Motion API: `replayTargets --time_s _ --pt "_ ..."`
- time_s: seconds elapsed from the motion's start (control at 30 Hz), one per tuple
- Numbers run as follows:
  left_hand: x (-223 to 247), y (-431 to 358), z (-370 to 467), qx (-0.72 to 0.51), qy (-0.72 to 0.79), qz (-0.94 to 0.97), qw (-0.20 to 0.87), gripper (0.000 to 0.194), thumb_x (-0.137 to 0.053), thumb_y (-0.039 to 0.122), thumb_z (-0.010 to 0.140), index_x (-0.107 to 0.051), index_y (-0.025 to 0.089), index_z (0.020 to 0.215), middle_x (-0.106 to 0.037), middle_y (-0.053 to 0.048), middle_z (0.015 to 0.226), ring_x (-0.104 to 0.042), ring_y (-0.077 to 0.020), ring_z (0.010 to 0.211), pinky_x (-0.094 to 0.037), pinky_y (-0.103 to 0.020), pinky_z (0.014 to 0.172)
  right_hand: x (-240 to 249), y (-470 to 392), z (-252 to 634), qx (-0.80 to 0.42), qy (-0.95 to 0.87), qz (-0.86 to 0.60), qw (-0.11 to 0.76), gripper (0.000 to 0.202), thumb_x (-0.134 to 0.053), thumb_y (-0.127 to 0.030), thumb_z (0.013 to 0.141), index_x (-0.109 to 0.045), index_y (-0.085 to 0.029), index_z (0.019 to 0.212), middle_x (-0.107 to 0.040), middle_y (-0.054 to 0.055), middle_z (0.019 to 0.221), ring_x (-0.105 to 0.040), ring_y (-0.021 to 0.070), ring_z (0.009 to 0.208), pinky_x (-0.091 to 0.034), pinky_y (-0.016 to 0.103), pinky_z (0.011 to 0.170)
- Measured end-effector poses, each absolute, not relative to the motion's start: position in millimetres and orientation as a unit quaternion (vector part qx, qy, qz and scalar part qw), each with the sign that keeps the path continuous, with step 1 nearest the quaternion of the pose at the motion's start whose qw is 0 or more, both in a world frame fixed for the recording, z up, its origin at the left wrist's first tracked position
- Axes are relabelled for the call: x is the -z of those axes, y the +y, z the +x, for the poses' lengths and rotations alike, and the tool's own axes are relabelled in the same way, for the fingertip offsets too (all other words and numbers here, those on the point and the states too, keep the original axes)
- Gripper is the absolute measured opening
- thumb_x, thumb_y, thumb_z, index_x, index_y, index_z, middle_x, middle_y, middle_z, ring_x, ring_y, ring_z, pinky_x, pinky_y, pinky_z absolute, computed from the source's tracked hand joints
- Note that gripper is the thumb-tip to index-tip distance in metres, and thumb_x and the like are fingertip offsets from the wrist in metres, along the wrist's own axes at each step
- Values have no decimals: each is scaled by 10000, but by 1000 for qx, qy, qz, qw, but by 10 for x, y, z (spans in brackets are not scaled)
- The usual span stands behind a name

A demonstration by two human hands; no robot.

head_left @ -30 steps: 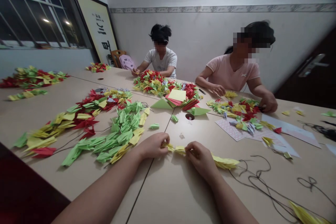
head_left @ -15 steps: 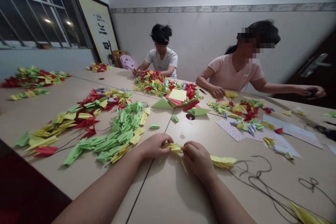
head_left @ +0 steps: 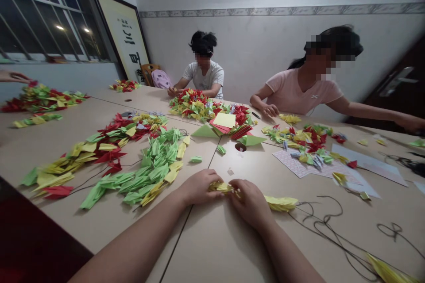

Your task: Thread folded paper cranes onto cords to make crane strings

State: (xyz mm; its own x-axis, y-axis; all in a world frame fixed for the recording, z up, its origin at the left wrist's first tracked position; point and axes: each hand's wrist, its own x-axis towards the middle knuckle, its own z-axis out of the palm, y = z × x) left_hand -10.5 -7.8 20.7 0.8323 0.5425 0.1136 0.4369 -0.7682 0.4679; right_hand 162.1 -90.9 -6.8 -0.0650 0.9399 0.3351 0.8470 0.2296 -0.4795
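Note:
My left hand (head_left: pixel 199 187) is closed on a strand of folded yellow paper cranes (head_left: pixel 281 204) over the table's middle seam. Close beside it, my right hand (head_left: pixel 250 203) grips the same strand, its fingers hiding part of the paper. The strand lies along the table under my right hand and comes out on its far side, where black cord (head_left: pixel 327 221) trails off to the right. Left of my hands lies a long strand of green cranes (head_left: pixel 159 163) edged with yellow ones. A loose green crane (head_left: pixel 196 159) sits just beyond my left hand.
Square paper sheets (head_left: pixel 225 120) are stacked ahead by a table hole (head_left: pixel 241 147). Crane piles (head_left: pixel 195 106) lie around the table (head_left: pixel 212 247). One person in grey (head_left: pixel 206 75) sits opposite; another in pink (head_left: pixel 302 93) reaches right. Another person's hand (head_left: pixel 15 76) touches the far-left pile.
My left fingers have spread further around the yellow strand, and both hands stay in place. The person in pink reaches farther right and lower. Another person's hand has appeared at the far left.

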Motion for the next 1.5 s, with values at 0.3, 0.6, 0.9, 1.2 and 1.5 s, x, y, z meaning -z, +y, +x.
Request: replayTargets --time_s 0.3,0.6,0.9,1.2,1.5 --pt "-182 -44 -126 -146 267 927 217 231 -590 330 726 -578 174 895 -562 -31 898 -514 -166 851 -408 -254 757 71 -886 1627 -57 -723 -636 264 83 -479 -190 760 -558 -185 736 -559 35 797 -477 178 804 -351 297 733" --pt "-204 1 -190 -139 261 930 217 216 -594 294 718 -565 178 898 -542 -28 918 -505 -168 883 -403 -262 785 47 -894 1687 -54 -714 -634 291 113 -462 -98 712 -533 -178 674 -556 33 821 -470 169 804 -341 284 726" --pt "-195 -3 -224 -140 258 940 171 177 -569 219 695 -547 174 864 -531 -38 912 -489 -180 891 -400 -277 799 10 -899 1681 -56 -715 -634 289 93 -479 -179 749 -570 -198 737 -588 25 876 -494 176 856 -353 308 783" --pt "-202 -56 -151 -172 237 943 159 460 -620 428 688 -520 216 1083 -515 -51 1039 -419 -218 1022 -333 -354 916 -165 -1077 2043 -136 -710 -656 218 400 -564 -377 690 -485 -238 1056 -554 42 1034 -510 193 934 -399 320 786" --pt "-148 -43 -118 -177 222 942 180 195 -559 311 766 -604 189 911 -571 -48 893 -489 -182 902 -394 -291 797 -12 -1028 1972 -128 -722 -642 225 165 -504 -284 751 -569 -218 887 -593 24 839 -522 162 802 -382 273 702"
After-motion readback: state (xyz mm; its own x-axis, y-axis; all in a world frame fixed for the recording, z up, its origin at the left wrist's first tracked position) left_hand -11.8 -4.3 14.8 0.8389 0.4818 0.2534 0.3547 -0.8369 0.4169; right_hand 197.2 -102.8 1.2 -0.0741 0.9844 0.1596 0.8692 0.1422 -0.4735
